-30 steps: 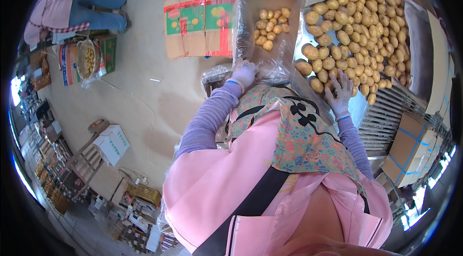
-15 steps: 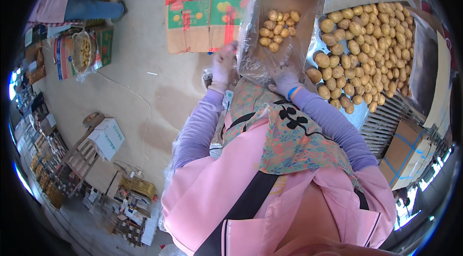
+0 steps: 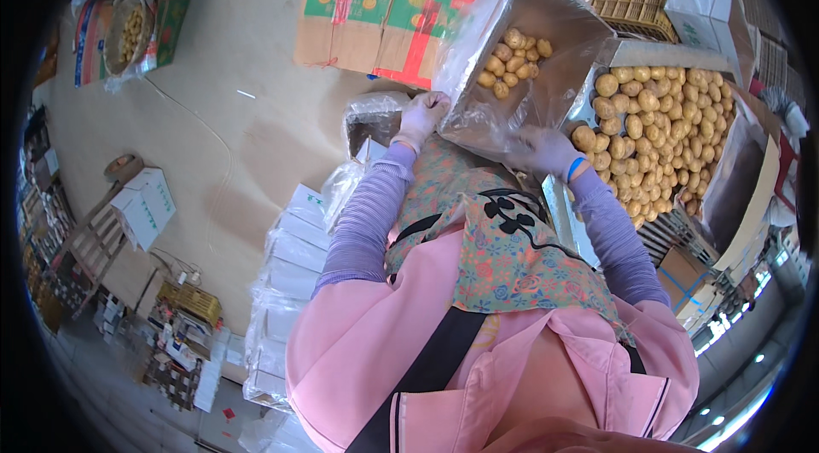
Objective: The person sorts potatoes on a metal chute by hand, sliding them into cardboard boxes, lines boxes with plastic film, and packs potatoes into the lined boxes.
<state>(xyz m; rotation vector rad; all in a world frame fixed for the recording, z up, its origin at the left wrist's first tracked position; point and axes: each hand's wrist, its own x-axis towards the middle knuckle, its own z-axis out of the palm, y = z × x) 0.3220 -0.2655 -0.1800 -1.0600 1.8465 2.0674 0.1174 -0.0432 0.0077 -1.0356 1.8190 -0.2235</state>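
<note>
both hands (image 3: 424, 114) around lined box (image 3: 546, 35)

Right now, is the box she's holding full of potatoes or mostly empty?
Mostly empty. The plastic-lined box, gripped by the left hand and right hand, shows only a small cluster of potatoes against its bare liner.

Box (image 3: 546, 18) gripped by both hands: brown cardboard, matt, lined with thin clear plastic film, glossy and wrinkled. Potatoes (image 3: 512, 60) inside it: dull, dry, yellow-brown skin. Left hand (image 3: 424, 114) and right hand (image 3: 542, 150): thin pale gloves, smooth. Sleeves behind the hands: ribbed lilac knit cloth. Bin (image 3: 746, 171) beside the right hand: plastic-sheet lining. Floor (image 3: 247, 137) beyond the left hand: matt, smooth, tan.
</note>
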